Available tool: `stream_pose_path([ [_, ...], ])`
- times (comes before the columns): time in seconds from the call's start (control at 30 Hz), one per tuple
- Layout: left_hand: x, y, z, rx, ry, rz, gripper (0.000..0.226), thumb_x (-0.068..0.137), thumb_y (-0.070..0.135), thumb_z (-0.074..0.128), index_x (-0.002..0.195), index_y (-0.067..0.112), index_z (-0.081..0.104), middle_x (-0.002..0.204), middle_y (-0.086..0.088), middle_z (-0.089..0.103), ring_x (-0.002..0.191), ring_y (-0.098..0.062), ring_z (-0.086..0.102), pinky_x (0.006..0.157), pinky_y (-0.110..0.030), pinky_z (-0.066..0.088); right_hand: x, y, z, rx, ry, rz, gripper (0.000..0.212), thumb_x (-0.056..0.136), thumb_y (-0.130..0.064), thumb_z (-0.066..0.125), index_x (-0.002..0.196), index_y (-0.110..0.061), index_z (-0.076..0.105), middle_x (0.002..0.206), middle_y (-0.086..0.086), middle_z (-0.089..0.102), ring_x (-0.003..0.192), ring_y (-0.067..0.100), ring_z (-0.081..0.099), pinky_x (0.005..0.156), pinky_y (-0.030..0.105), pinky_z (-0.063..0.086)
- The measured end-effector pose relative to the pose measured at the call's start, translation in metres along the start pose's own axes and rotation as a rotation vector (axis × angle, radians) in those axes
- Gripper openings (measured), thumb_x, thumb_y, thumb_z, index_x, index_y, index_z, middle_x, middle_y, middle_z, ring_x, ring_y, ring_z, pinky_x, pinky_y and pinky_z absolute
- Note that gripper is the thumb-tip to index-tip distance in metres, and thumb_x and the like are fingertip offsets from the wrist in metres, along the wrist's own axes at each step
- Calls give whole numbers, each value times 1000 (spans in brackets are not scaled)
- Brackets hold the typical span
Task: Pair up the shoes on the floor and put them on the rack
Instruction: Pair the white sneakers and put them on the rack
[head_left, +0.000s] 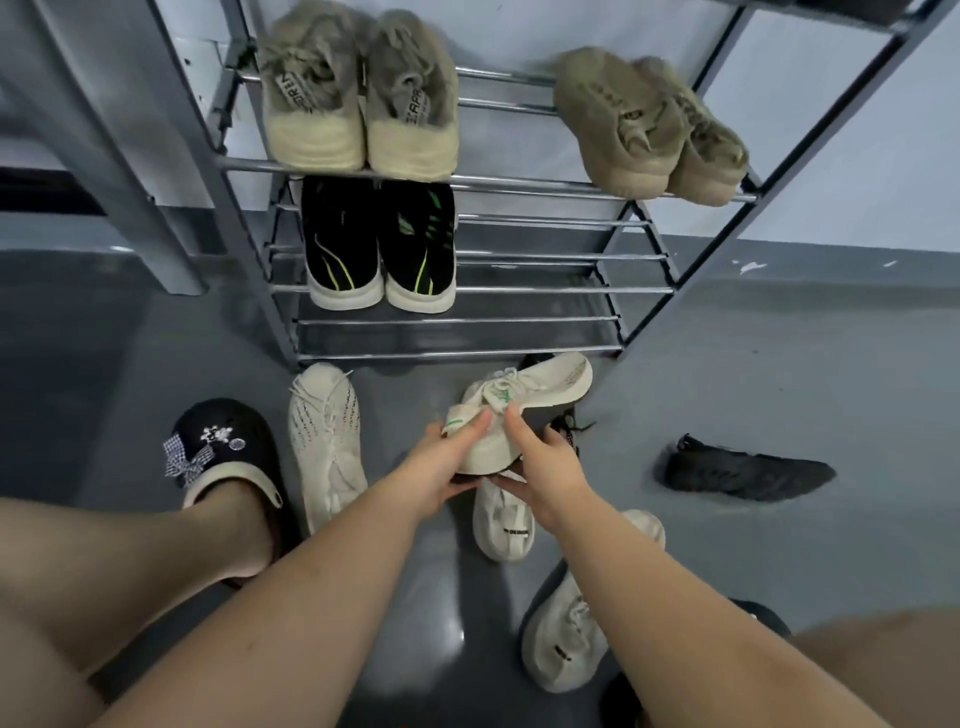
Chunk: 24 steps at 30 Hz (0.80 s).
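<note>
Head view: a metal rack (519, 179) with chrome bars fills the far middle of the scene. Its upper shelf carries a furry beige pair (358, 98) at the left and a tan pair (649, 124) at the right; the shelf below holds a black pair with green stripes (379, 244) at its left end. The grey floor (779, 364) in front is scattered with shoes: a cream knit sneaker (324, 441) near the rack's left foot, two more cream sneakers, one (504, 525) under the hands and one (563, 639) nearer, and a black sneaker (748, 470) lying alone to the right. A foot in a black clog (223, 452) stands at the left. Both hands hold a white sneaker with green accents (524, 400) above the floor, just in front of the rack's lowest bar, toe pointing right and far. The left hand (447, 462) has its fingers (478, 423) closed around the heel end; the right hand (545, 467) grips the same end from the other side.
</note>
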<state>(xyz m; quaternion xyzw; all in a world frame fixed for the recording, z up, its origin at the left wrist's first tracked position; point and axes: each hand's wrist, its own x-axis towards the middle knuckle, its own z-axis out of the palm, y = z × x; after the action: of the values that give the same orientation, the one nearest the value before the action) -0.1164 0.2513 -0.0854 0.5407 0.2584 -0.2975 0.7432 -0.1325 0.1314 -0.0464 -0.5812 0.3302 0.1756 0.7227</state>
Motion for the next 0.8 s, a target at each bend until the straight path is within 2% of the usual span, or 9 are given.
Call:
stream_pose_path([
  [0.13,-1,-5,-7,-108,-20,-120,54,88,61,44,119,20,58,116,-6,67,105,-23,64,81,-37,55,0,13,-5,102,12,100,77,83,-27,73,144,-6,32,124,12,61,104,27,64,89,45,54],
  [0.17,0,-7,-11,-143,-19,-141,55,90,61,41,119,18,60,115,-8,68,106,-24,64,85,-39,54,-1,16,-5,119,-12,138,73,84,-24,72,144,-6,34,120,12,64,101,27,65,84,43,55],
  [0.27,-2,-17,-26,-153,28,-152,53,93,53,43,120,11,60,106,-11,69,97,-24,65,91,-40,50,-7,24,-3,149,-123,211,24,92,-5,59,115,-10,55,95,9,68,83,22,65,75,39,53],
  [0.33,-4,-25,-38,-164,43,-168,47,94,45,46,118,8,60,100,-10,68,89,-22,65,86,-36,50,-11,27,1,146,-205,222,21,94,1,52,111,-8,55,89,9,67,79,20,65,73,36,55],
  [0.4,-7,-31,-47,-165,30,-187,39,95,40,47,114,8,61,90,-8,71,79,-19,67,77,-32,53,-13,31,6,110,-230,215,36,95,4,49,129,-6,48,91,8,66,81,21,64,68,35,57],
  [0.47,-9,-37,-54,-153,23,-200,35,96,37,47,114,10,61,83,-7,71,72,-18,68,69,-29,54,-10,37,10,78,-218,227,46,96,3,47,139,-4,37,95,7,64,89,23,62,75,39,55],
  [0.63,-7,-45,-68,-162,1,-209,35,98,34,44,124,13,56,100,-8,67,87,-22,64,75,-34,52,8,56,17,-60,-220,278,40,97,-12,52,136,-11,46,108,4,67,88,17,64,60,29,54],
  [0.73,-6,-48,-74,-168,35,-196,27,100,25,42,120,14,55,94,-7,66,82,-21,63,68,-32,51,17,67,20,-118,-165,296,53,94,-20,57,144,-19,39,130,3,59,100,20,62,69,35,54],
  [0.8,-2,-53,-78,-186,70,-183,24,99,20,43,120,15,55,94,-7,65,80,-21,62,72,-33,51,21,74,22,-134,-158,294,51,95,-19,56,144,-21,38,126,3,61,94,19,62,70,36,53],
])
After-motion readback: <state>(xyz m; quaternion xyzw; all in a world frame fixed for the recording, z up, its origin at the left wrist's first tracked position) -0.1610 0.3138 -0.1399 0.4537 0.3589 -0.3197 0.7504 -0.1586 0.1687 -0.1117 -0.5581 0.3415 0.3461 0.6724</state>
